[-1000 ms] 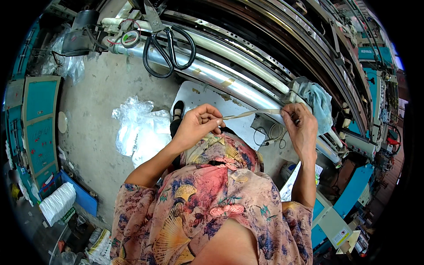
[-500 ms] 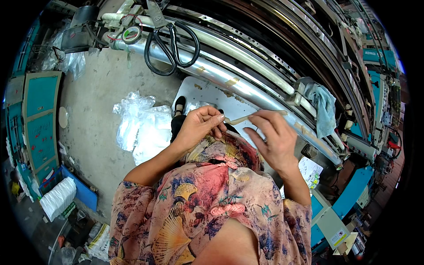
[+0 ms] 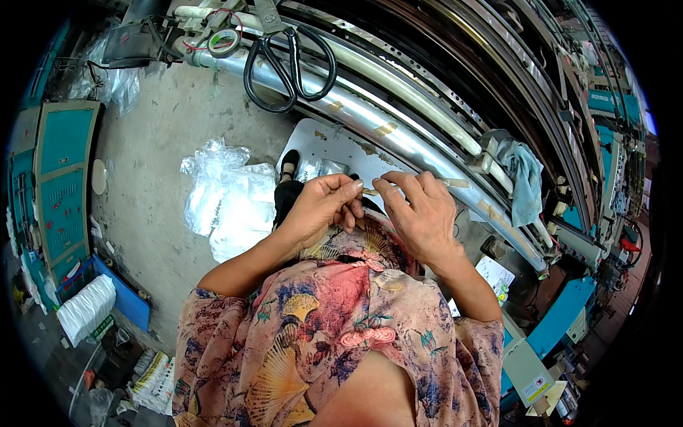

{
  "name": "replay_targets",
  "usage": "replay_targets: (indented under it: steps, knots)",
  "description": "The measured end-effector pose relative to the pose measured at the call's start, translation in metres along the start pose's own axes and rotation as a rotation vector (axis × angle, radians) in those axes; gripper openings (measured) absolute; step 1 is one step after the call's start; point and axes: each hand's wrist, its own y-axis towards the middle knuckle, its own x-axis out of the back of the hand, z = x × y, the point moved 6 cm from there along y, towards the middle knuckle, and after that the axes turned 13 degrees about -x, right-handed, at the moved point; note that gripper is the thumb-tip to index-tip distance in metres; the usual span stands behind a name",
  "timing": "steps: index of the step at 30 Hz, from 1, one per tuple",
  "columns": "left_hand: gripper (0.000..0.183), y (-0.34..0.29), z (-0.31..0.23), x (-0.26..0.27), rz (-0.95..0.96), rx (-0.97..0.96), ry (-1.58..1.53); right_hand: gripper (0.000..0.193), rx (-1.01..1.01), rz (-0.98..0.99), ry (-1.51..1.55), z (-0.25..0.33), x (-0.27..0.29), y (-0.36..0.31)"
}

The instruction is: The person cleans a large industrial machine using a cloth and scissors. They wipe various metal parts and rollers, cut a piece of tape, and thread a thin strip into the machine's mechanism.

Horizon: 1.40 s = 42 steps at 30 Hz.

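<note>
A narrow tan strip (image 3: 369, 192), which looks like tape, spans the small gap between my hands in front of my waist. My left hand (image 3: 320, 208) pinches its left end between thumb and fingertips, with the other fingers curled beneath. The bent fingers of my right hand (image 3: 425, 217) close on the strip from the other side; its thumb is mostly hidden. Beyond my hands runs a long silvery roller (image 3: 413, 141) with tan tape patches on it. Large black-handled scissors (image 3: 293, 60) hang over the roller's left part, nearer the machine than my hands.
A tape roll (image 3: 213, 47) sits at the roller's left end. A blue-grey cloth (image 3: 523, 181) drapes over the machine at right. Clear plastic film (image 3: 238, 206) lies on the floor by my feet. Teal cabinets (image 3: 67, 142) stand at far left.
My right hand has moved left toward my left hand and its fingers have drawn in, so less of the strip shows between them. The left hand keeps its pinch.
</note>
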Motion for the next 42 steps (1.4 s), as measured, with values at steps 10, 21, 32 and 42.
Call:
replay_targets:
  steps: [10, 21, 32, 42]
  knots:
    - [0.028, -0.004, 0.007, -0.001, -0.020, 0.179, -0.175, 0.028, 0.136, 0.012, -0.013, 0.005, -0.001, 0.005]
    - [0.028, -0.009, -0.021, 0.002, 0.004, -0.283, 0.299, 0.020, 0.074, -0.017, 0.136, 0.000, -0.002, 0.014]
    - [0.023, -0.009, -0.049, -0.029, 0.073, -0.727, 0.793, 0.019, 0.019, -0.028, 0.196, -0.002, -0.003, 0.016]
    - [0.013, -0.013, -0.044, -0.018, 0.074, -0.545, 0.634, 0.022, 0.047, 0.048, 0.196, -0.003, 0.004, 0.019]
